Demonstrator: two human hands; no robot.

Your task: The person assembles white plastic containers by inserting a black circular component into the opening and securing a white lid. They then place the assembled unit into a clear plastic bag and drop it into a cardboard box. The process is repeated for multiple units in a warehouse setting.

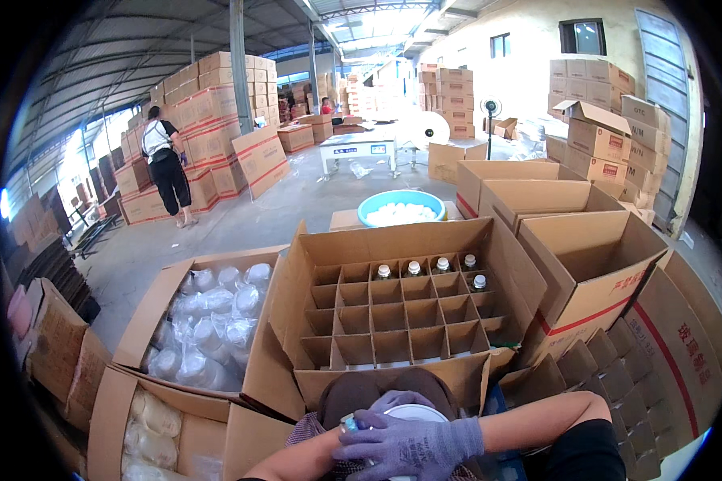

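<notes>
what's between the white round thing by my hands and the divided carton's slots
Your knees and the divided carton's near side stand between the white thing and the slots. Nothing visible covers them, though five hold bottles.

Overhead access OK into divided carton (401,244): cells along L & nr edges open up top; dividers (387,314) block sideways moves btwn cells; 5 capped bottles (442,265) obstruct far R corner; raised flap (515,279) walls R edge, w/ open cartons (582,305) beyond; bagged containers (210,341) crowd L edge; blue basin (367,214) past far edge; gloved R hand (409,449) over L hand (395,398) takes up room off nr edge
</notes>
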